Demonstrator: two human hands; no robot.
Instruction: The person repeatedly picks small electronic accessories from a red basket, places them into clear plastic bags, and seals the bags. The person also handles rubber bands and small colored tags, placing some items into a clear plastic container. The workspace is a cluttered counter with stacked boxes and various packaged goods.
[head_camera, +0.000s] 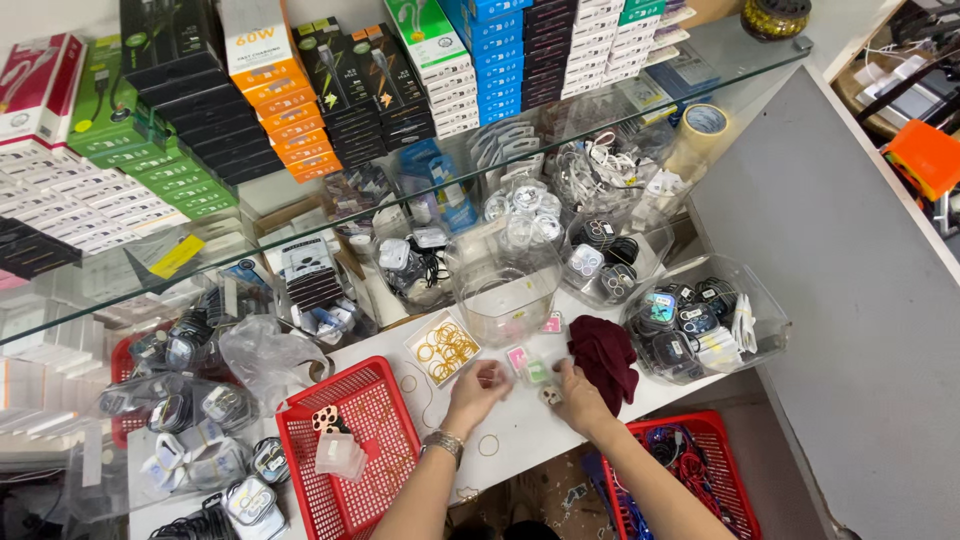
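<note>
**Two hands working over small square cases on a crowded bench**

Both forearms are reaching up from the bottom edge of the view onto the white bench (520, 425). The left hand (478, 388), a metal watch (444, 441) sitting on its wrist, is resting palm down with the fingers curled inward; its grip is pinching something small and pale at the fingertips, too small to identify. The right hand (577, 392) is lying just beside it, knuckles up, fingers bent down toward a small camera-lens piece (550, 395) that it is touching; whether that grip is closing on the piece or only resting against it cannot be told.

Between and just above the two hands, small square cases (527, 364) are lying flat on the bench, one pinkish, one greenish, with another pink one (552, 323) a little farther up. They are looking clear and shallow, each with a tinted insert.

A dark red cloth (606, 357) is lying crumpled just right of the right hand. A flat clear box of gold rings (443, 348) is sitting above the left hand, and a red mesh basket (350, 445) is standing to its left. An empty clear tub (505, 290) is standing behind the cases, with other tubs of lens covers around it
</note>
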